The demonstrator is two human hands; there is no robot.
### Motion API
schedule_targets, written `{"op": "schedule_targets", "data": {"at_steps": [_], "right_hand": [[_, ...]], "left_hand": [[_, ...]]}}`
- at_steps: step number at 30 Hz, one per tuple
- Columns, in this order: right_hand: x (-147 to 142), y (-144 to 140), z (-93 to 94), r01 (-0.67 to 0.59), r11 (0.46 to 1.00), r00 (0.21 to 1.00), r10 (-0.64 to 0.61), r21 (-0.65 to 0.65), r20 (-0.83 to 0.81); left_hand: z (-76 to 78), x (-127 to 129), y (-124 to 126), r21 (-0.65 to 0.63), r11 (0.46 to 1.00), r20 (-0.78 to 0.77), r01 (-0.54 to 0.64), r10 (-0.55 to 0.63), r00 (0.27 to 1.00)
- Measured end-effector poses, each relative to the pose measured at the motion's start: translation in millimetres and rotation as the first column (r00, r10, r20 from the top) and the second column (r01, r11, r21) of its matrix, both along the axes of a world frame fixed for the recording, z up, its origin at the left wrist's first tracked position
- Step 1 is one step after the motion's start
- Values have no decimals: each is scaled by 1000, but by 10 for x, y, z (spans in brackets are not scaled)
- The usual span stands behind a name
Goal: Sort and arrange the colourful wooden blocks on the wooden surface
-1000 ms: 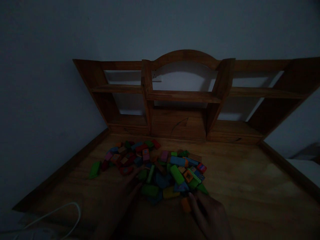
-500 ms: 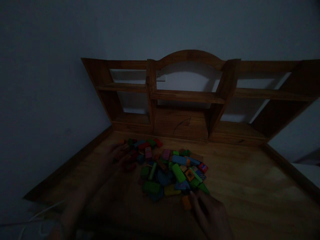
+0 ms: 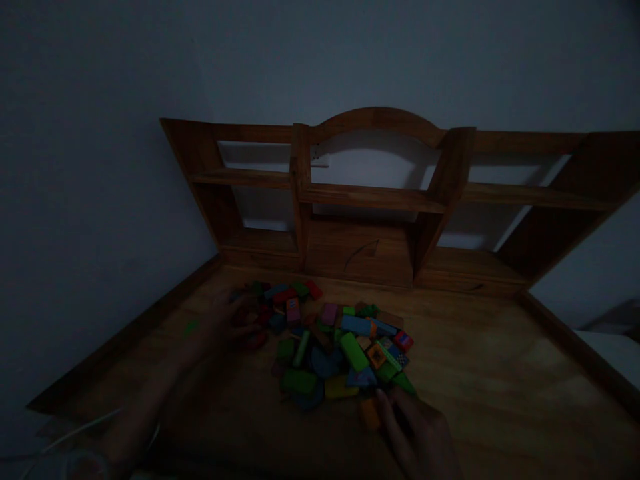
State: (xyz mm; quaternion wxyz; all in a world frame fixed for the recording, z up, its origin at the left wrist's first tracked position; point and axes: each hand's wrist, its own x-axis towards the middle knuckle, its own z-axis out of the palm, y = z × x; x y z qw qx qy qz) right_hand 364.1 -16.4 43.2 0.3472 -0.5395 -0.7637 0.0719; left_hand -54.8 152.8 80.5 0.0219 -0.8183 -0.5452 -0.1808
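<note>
The left hand [image 3: 227, 320] is blurred and dim, covering blocks beneath its fingers. The right hand [image 3: 417, 433] is cut off by the bottom edge; its grip on the orange block [image 3: 371, 412] is unclear.

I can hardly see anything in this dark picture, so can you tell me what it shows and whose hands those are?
A camera worn on a person's head took the picture, looking down at their own two bare hands. The room is dim. On the brown wooden desk lies a pile of small colourful wooden blocks, green, blue, red and pink. Behind it stands a wooden shelf unit with an arched top. The left hand reaches into the left side of the pile. The right hand rests at the near edge, fingers beside a small orange block. It is too dark to tell whether either hand grips anything.
</note>
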Motion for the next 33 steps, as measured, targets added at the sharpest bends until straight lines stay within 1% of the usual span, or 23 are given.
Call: {"op": "schedule_targets", "data": {"at_steps": [2,5,11,14,17,20,24,27,29,33], "right_hand": [[-3,-4,9,6,1000,1000,-6,-14,-12],[-18,-6,12,22,1000,999,-22,-13,-26],[-55,11,-41,61,997,997,-59,52,-47],[-53,17,-79,63,997,997,-61,35,-53],[-39,20,-106,51,998,997,-49,25,-59],[-31,20,-108,48,998,997,-46,33,-60],[-43,15,-64,38,999,998,-36,31,-56],[-65,12,-7,65,997,996,-62,40,-65],[-76,10,35,78,996,995,-75,48,-63],[-78,8,100,65,996,997,-63,61,-39]], "left_hand": [[-48,62,9,-9,999,-30,40,-40,999],[-122,111,32,-8,999,-85,38,-38,996],[-240,43,195,12,999,-173,32,-30,984],[-260,15,254,34,998,-240,48,-38,970],[-258,16,279,46,998,-279,53,-38,959],[-249,25,298,20,997,-285,71,-62,957],[-207,48,305,-3,996,-287,90,-87,954],[-151,81,279,-1,995,-285,100,-96,954],[-116,108,250,34,996,-305,88,-74,949],[-47,174,176,128,991,-351,33,15,936]]}}
